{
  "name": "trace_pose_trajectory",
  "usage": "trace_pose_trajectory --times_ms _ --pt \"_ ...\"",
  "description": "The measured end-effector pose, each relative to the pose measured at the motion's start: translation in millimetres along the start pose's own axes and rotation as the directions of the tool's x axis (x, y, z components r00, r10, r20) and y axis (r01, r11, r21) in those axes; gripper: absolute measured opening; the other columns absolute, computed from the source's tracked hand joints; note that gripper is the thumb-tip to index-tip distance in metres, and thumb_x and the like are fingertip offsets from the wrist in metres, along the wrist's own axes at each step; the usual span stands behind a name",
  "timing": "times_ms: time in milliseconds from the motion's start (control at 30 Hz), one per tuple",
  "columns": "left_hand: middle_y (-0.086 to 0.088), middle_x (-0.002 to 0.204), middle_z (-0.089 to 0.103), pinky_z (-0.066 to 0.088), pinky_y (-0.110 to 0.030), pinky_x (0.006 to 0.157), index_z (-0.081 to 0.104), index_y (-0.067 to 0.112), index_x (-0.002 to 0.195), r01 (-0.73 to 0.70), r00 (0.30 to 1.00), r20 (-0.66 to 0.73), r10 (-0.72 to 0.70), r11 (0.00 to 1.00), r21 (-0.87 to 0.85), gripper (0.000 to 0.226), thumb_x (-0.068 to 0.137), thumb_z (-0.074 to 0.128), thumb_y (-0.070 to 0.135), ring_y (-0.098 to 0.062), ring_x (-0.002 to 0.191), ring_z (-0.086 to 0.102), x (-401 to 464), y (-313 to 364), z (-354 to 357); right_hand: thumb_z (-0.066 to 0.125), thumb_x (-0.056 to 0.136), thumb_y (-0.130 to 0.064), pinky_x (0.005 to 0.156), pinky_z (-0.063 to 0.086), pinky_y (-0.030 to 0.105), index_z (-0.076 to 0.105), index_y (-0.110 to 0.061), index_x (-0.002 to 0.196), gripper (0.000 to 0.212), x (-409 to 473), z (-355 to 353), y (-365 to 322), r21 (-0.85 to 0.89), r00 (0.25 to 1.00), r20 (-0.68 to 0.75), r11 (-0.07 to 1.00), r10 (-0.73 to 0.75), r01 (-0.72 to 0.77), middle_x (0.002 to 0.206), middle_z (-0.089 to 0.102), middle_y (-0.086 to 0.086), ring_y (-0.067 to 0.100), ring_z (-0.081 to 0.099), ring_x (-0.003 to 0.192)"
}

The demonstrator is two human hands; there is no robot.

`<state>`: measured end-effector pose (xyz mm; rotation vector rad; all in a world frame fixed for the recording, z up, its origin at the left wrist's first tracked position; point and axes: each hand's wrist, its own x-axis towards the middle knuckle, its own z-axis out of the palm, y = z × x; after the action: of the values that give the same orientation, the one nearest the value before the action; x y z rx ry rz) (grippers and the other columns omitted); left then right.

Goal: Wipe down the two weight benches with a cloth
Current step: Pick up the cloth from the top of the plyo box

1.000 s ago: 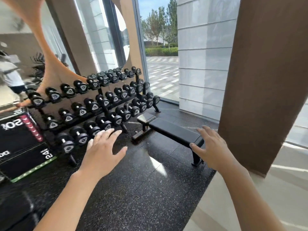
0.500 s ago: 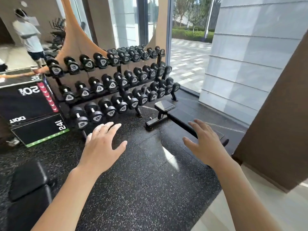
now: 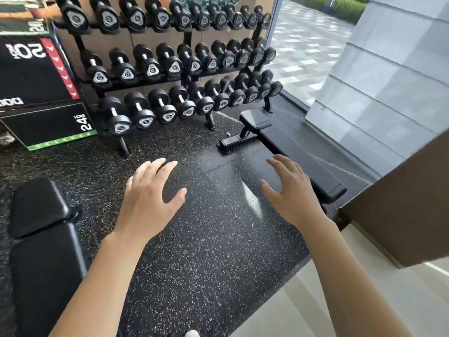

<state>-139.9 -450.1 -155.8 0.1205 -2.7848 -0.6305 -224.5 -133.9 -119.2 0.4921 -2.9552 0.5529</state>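
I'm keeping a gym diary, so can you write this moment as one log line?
stage: approaching | left hand: open, empty | right hand: open, empty | cloth: not seen | right bench: untouched | left bench: untouched

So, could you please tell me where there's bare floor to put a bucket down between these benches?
The speckled floor between the left bench and the right bench is bare, under both open hands. It is crowded by the dumbbell rack, whose feet stand on the floor, and by the plyo boxes.
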Motion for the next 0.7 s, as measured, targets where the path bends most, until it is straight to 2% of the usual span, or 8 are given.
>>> trace_pose_trajectory --times_ms 233,467,700 --pt "0.002 0.165 0.032 0.024 -0.062 0.122 0.036 0.034 0.156 0.140 0.989 -0.025 -0.143 0.987 -0.082 0.065 0.097 0.056 0.053 -0.023 0.155 0.018 6 -45 10 0.053 0.100 -0.053 0.122 0.029 0.053 0.042 -0.026 0.155 0.063 48 39 -20 0.026 0.998 0.057 1.000 -0.002 0.000 0.162 0.036 -0.002 0.021 0.030 0.150" --pt "0.002 0.166 0.031 0.023 -0.061 0.122 0.037 0.033 0.156 0.243 0.969 -0.034 -0.245 0.969 -0.037 0.065 0.097 0.056 0.052 -0.024 0.156 0.018 40 -73 18 0.053 0.100 -0.053 0.125 0.020 0.050 0.040 -0.025 0.157 0.065 120 79 -34 0.035 0.985 0.133 0.994 -0.110 0.106 0.164 0.033 -0.001 0.023 0.026 0.153" --pt "0.004 0.165 0.031 0.022 -0.055 0.124 0.038 0.034 0.155 0.336 0.936 -0.116 -0.331 0.942 0.018 0.062 0.098 0.058 0.050 -0.023 0.155 0.018 116 -86 34 0.053 0.099 -0.054 0.125 0.024 0.054 0.041 -0.026 0.156 0.064 238 108 -28 0.126 0.958 0.147 0.965 -0.246 0.229 0.164 0.033 -0.004 0.020 0.026 0.153"
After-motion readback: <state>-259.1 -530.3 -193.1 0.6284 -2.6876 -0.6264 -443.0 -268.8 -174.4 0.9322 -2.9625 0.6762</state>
